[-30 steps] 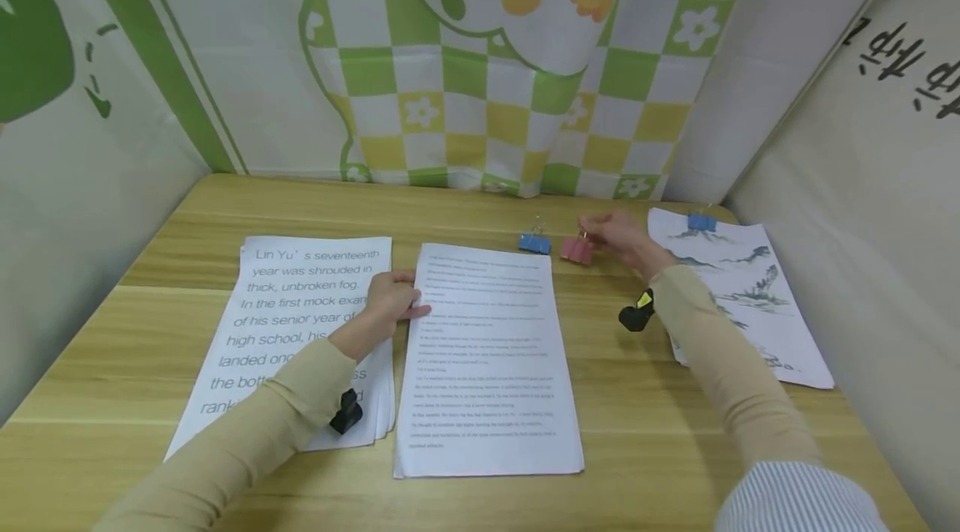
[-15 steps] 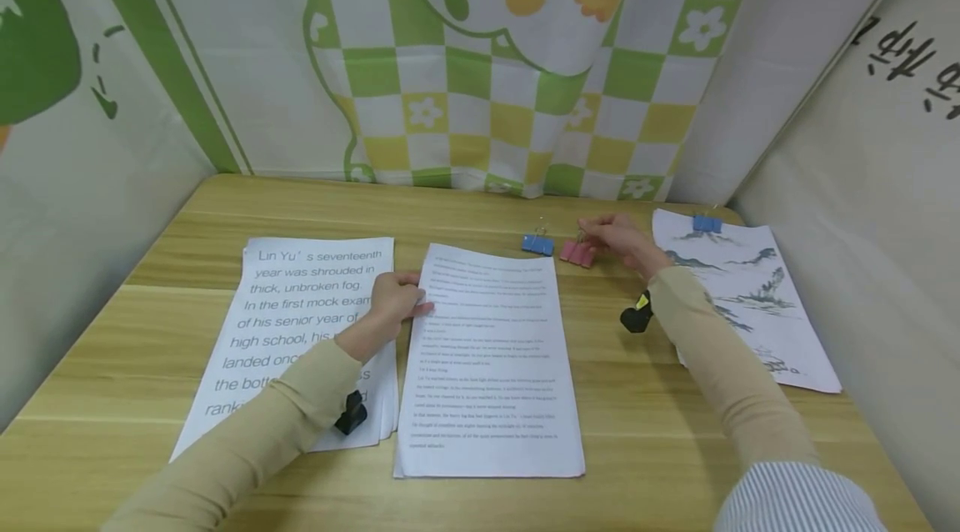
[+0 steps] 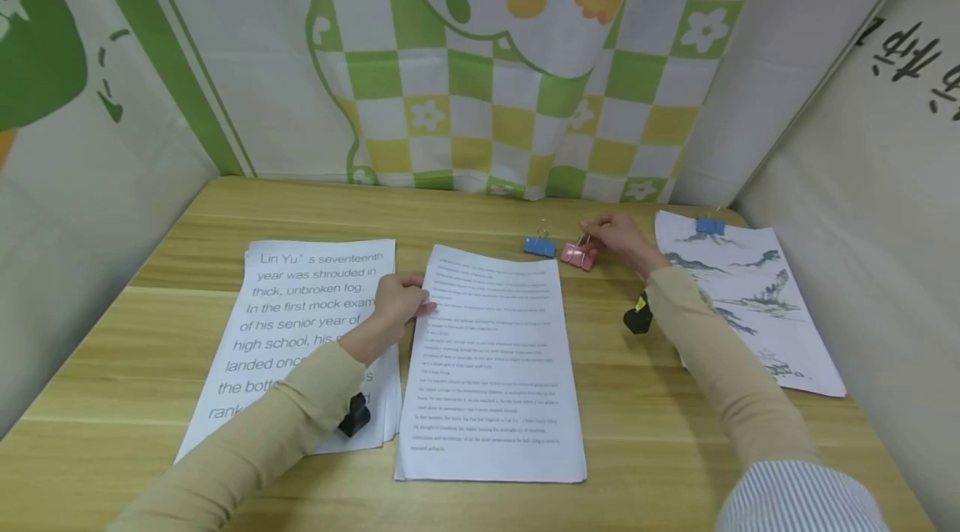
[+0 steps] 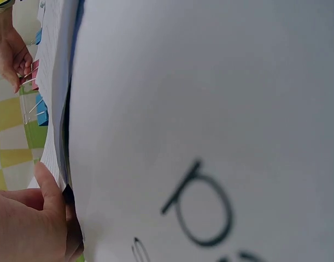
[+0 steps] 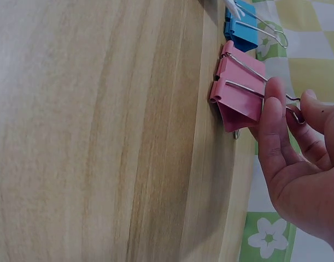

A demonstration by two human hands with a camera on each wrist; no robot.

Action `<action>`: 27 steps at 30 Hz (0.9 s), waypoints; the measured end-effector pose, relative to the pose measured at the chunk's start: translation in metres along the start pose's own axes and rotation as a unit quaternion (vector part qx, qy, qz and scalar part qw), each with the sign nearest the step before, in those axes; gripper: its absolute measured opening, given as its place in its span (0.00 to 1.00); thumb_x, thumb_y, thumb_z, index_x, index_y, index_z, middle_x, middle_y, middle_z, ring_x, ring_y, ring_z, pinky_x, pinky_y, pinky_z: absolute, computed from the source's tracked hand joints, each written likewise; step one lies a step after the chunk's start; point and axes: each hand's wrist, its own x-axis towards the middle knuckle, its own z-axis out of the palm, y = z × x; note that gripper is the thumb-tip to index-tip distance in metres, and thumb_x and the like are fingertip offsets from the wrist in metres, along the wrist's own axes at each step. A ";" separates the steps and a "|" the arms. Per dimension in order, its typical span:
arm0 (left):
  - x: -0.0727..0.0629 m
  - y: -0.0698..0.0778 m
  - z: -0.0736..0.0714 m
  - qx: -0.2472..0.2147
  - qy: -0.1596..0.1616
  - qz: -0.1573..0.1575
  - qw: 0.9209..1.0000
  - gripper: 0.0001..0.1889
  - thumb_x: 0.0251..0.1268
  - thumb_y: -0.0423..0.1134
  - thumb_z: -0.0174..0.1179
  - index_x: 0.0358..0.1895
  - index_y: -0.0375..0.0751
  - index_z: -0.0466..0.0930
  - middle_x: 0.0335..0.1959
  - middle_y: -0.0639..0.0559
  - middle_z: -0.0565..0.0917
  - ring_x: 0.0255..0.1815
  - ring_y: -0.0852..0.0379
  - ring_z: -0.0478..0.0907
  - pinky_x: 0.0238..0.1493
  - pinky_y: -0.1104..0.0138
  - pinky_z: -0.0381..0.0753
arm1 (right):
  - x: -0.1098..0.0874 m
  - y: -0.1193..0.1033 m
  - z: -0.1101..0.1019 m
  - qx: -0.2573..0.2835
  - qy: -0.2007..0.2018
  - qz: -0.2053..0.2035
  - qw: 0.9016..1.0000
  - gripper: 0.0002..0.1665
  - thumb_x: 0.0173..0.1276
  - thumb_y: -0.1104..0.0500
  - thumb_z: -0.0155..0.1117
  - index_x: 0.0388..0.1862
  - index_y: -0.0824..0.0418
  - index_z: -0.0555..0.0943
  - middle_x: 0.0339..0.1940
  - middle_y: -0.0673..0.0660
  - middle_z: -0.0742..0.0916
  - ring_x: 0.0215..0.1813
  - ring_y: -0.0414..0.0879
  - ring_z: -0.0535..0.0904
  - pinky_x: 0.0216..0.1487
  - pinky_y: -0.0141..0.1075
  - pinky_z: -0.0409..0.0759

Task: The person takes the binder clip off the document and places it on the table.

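Note:
My right hand [image 3: 618,240] pinches the wire handles of a pink binder clip [image 5: 240,84] between thumb and fingers, near the back of the table. In the right wrist view the clip's body sits close over the wood. Beside it stands a blue binder clip [image 3: 540,247], its handles up. My left hand [image 3: 393,303] grips the upper left edge of the middle stack of printed paper [image 3: 491,365]. In the left wrist view the thumb [image 4: 49,188] lies over the sheets, and the other fingers are partly hidden at the edge.
A large-print stack of paper [image 3: 315,290] lies at left, under my left forearm. At the back right, sheets with a landscape painting [image 3: 750,290] carry another blue binder clip [image 3: 709,226]. A checked curtain [image 3: 517,123] hangs behind the wooden table [image 3: 360,207].
The pink clip has tilted a little in my right hand's fingers and come slightly nearer the blue clip. My left hand keeps its hold on the middle stack. The head view has shifted slightly.

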 end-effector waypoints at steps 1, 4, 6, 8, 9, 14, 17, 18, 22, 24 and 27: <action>0.000 0.000 0.001 0.006 0.002 0.002 1.000 0.21 0.60 0.23 0.47 0.58 0.27 0.72 0.54 0.35 0.75 0.30 0.64 0.77 0.34 0.80 0.84 | 0.000 0.000 0.000 -0.005 0.000 -0.002 1.000 0.17 0.72 0.58 0.53 0.42 0.76 0.72 0.24 0.50 0.83 0.25 0.35 0.81 0.31 0.26 0.85; 0.001 0.001 0.003 0.032 0.008 0.013 0.999 0.20 0.58 0.23 0.48 0.56 0.26 0.74 0.51 0.35 0.76 0.32 0.61 0.78 0.34 0.78 0.85 | -0.001 0.001 -0.002 -0.021 0.002 -0.010 1.000 0.19 0.72 0.59 0.53 0.45 0.77 0.72 0.27 0.52 0.83 0.25 0.35 0.80 0.32 0.27 0.85; 0.001 0.001 0.004 0.051 0.010 0.021 0.998 0.20 0.57 0.22 0.48 0.55 0.26 0.74 0.51 0.35 0.76 0.34 0.58 0.79 0.35 0.77 0.86 | -0.002 0.001 -0.002 -0.037 0.008 -0.012 0.999 0.19 0.72 0.58 0.53 0.45 0.77 0.72 0.30 0.54 0.83 0.25 0.35 0.80 0.33 0.27 0.85; 0.000 0.002 0.005 0.068 0.013 0.026 0.997 0.20 0.57 0.22 0.48 0.54 0.25 0.74 0.51 0.34 0.76 0.35 0.56 0.79 0.35 0.77 0.86 | -0.004 0.001 -0.004 -0.054 0.016 -0.012 0.998 0.19 0.72 0.58 0.54 0.45 0.76 0.72 0.33 0.57 0.83 0.25 0.34 0.79 0.32 0.27 0.85; 0.000 0.002 0.005 0.075 0.014 0.029 0.997 0.20 0.57 0.22 0.48 0.54 0.25 0.74 0.51 0.34 0.76 0.35 0.56 0.80 0.35 0.76 0.86 | -0.005 0.001 -0.004 -0.060 0.021 -0.011 0.998 0.19 0.72 0.57 0.54 0.45 0.76 0.72 0.35 0.58 0.83 0.25 0.34 0.79 0.32 0.27 0.85; 0.000 0.002 0.006 0.105 0.022 0.043 0.993 0.19 0.57 0.23 0.49 0.54 0.25 0.74 0.49 0.33 0.77 0.32 0.56 0.80 0.34 0.75 0.86 | -0.007 0.002 -0.004 -0.081 0.043 -0.017 0.996 0.19 0.71 0.57 0.56 0.45 0.75 0.73 0.37 0.62 0.83 0.23 0.34 0.79 0.32 0.28 0.86; 0.002 0.002 0.007 0.126 0.025 0.054 0.990 0.19 0.56 0.24 0.50 0.52 0.26 0.75 0.47 0.33 0.78 0.31 0.57 0.80 0.33 0.75 0.86 | -0.007 0.003 -0.004 -0.085 0.050 -0.022 0.995 0.19 0.70 0.57 0.57 0.46 0.75 0.73 0.36 0.60 0.82 0.22 0.34 0.79 0.33 0.29 0.87; 0.002 0.002 0.008 0.132 0.026 0.057 0.989 0.18 0.56 0.24 0.50 0.52 0.25 0.76 0.47 0.33 0.78 0.30 0.58 0.80 0.33 0.75 0.86 | -0.006 0.003 -0.005 -0.086 0.053 -0.022 0.995 0.19 0.70 0.57 0.57 0.46 0.75 0.73 0.36 0.61 0.82 0.22 0.34 0.79 0.34 0.30 0.87; 0.003 0.001 0.008 0.142 0.029 0.059 0.988 0.18 0.55 0.24 0.50 0.51 0.26 0.76 0.47 0.33 0.78 0.30 0.58 0.80 0.32 0.75 0.86 | -0.007 0.005 -0.007 -0.124 0.065 -0.023 0.990 0.22 0.70 0.54 0.57 0.50 0.73 0.74 0.43 0.65 0.82 0.24 0.35 0.79 0.38 0.35 0.88; 0.003 0.000 0.007 0.146 0.031 0.057 0.987 0.19 0.55 0.24 0.50 0.51 0.26 0.76 0.47 0.33 0.79 0.30 0.58 0.80 0.32 0.76 0.86 | -0.007 0.005 -0.010 -0.147 0.072 -0.028 0.986 0.23 0.70 0.52 0.57 0.51 0.71 0.75 0.46 0.67 0.82 0.26 0.37 0.79 0.40 0.38 0.88; 0.002 0.000 0.004 0.149 0.039 0.055 0.987 0.19 0.54 0.24 0.50 0.51 0.26 0.76 0.46 0.33 0.79 0.28 0.60 0.79 0.31 0.76 0.85 | -0.008 0.007 -0.017 -0.170 0.085 -0.044 0.981 0.24 0.70 0.50 0.56 0.52 0.70 0.76 0.48 0.69 0.82 0.29 0.42 0.82 0.40 0.40 0.87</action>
